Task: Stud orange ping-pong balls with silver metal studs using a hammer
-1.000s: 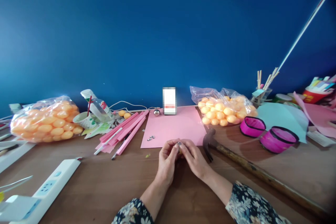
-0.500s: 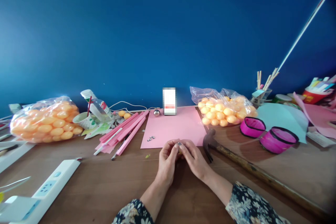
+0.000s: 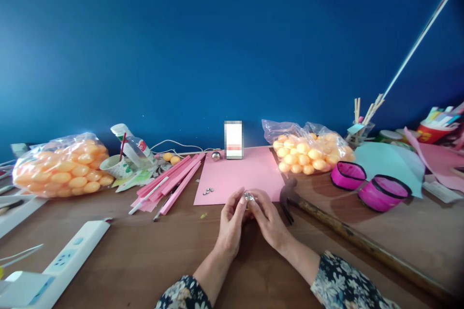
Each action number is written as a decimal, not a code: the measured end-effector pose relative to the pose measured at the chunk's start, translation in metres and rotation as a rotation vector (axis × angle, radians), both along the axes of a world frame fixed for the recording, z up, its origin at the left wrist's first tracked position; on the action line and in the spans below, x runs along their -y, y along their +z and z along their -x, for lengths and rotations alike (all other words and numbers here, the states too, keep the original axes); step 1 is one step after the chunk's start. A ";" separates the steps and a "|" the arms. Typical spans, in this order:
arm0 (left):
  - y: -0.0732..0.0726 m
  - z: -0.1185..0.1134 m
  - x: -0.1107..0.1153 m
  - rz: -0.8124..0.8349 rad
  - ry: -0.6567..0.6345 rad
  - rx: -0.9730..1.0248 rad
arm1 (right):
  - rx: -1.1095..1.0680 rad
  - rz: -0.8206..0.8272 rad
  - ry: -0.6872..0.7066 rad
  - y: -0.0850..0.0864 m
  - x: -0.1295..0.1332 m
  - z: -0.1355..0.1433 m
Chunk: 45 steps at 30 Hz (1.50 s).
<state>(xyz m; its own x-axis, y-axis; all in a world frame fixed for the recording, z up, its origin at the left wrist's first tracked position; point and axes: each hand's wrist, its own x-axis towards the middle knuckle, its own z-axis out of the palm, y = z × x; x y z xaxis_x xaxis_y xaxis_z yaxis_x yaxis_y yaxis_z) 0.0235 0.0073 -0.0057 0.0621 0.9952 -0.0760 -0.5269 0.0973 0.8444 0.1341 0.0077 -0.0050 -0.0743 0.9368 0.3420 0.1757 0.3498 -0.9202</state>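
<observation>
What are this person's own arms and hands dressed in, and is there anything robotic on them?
Nothing robotic shows: the left hand and right hand are bare, with no gloves, cables or markings visible. Dark sleeves with a pale floral print cover the arms, ending short of the wrists.

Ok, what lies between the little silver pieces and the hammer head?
Bare pink sheet, then the left hand and right hand holding a shiny silver object, in the head view.

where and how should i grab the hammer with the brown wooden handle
Best taken by the wooden handle, a little behind the dark metal head, probably from the near side with fingers wrapping across it: the shaft is long, slim and exposed, slanting toward the lower right, while the head is curved and clawed.
</observation>
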 end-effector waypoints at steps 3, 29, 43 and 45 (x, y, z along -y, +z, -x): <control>0.000 0.000 -0.001 0.001 -0.011 -0.005 | 0.000 0.000 -0.007 0.000 0.000 0.000; -0.004 0.001 -0.003 -0.042 0.036 -0.092 | 0.042 0.027 0.014 -0.008 -0.002 -0.001; -0.008 0.001 -0.003 -0.014 -0.020 -0.008 | -0.007 0.074 0.009 -0.005 -0.003 0.000; -0.009 0.001 -0.002 -0.017 -0.029 -0.004 | -0.024 0.095 0.007 -0.007 -0.004 -0.001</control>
